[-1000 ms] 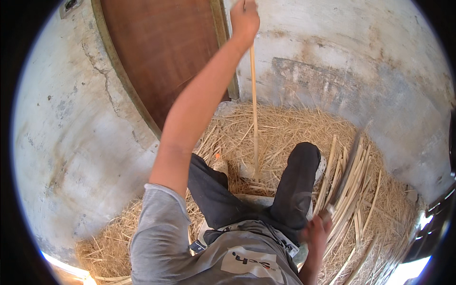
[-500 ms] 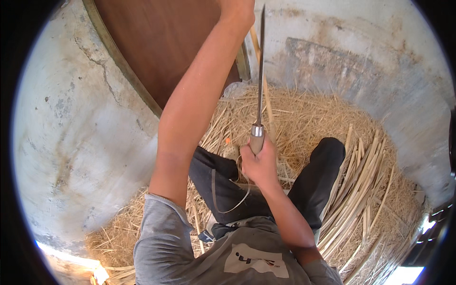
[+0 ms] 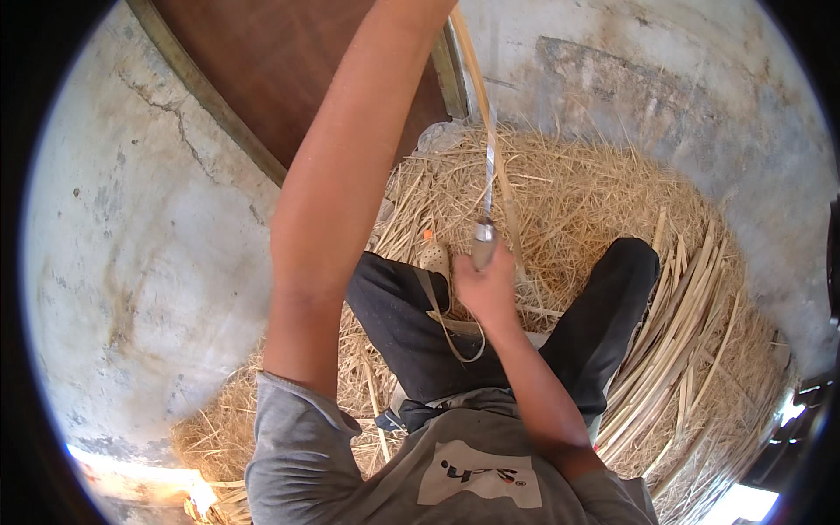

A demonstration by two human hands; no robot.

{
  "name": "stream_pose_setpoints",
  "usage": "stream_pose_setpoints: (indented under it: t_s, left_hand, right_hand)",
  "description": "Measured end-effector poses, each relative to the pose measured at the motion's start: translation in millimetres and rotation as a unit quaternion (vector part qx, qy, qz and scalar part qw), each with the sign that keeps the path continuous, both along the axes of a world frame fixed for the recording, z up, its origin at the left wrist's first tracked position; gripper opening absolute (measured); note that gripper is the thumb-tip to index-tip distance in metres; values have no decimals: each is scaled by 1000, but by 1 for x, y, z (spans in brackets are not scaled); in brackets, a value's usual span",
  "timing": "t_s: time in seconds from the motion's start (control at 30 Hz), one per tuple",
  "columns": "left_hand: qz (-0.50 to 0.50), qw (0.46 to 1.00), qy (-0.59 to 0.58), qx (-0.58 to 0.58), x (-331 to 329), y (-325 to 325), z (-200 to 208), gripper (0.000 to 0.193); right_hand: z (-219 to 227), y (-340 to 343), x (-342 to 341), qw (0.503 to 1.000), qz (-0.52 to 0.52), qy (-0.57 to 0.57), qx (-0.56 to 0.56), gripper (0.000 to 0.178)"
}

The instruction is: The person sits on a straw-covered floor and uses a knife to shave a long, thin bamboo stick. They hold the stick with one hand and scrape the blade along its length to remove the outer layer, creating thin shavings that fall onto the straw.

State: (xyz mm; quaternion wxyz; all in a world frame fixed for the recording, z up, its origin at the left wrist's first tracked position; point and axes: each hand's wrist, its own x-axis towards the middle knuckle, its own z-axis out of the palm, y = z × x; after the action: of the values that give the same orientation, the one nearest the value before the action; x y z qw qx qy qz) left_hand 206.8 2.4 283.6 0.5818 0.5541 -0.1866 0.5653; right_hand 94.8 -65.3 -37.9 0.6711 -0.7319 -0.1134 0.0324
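Note:
My right hand (image 3: 490,284) is closed round the wooden handle of a long, narrow knife (image 3: 489,179), held with its blade pointing up and away from me. Hand and handle are a little blurred. A long pale strip of split bamboo or cane (image 3: 472,66) comes down from the top edge and meets the blade, its lower part (image 3: 509,206) running on beside the knife. My left forearm (image 3: 337,175) stretches up past the top edge, where the strip also leaves the picture; the left hand is out of sight. Below my right hand hangs a thin curled strip (image 3: 451,341).
Dry straw-like shavings (image 3: 569,175) cover the ground. A bundle of pale split strips (image 3: 678,315) lies right of my bent leg (image 3: 604,315). A beige perforated shoe (image 3: 435,260) shows by my left leg. A stained wall (image 3: 131,245) and a brown door (image 3: 271,61) stand around me.
The knife has turned, so its blade now shows bright and flat, and lies against the strip. My right hand has shifted slightly right; the left hand has slipped beyond the top edge.

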Motion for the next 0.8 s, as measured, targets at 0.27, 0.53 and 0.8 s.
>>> stream_pose_setpoints:
  t_s: [0.27, 0.53, 0.8]
  left_hand:
    - [30, 997, 63, -29, 3, 13, 4, 34]
    - [30, 999, -32, 28, 23, 9, -2, 33]
    - [-17, 1000, 9, -16, 28, 21, 8, 32]
  right_hand:
    - [-10, -31, -3, 981, 73, 172, 46, 25]
    - [-84, -22, 18, 998, -19, 54, -38, 30]
    - [-156, -52, 12, 943, 9, 333, 7, 11]
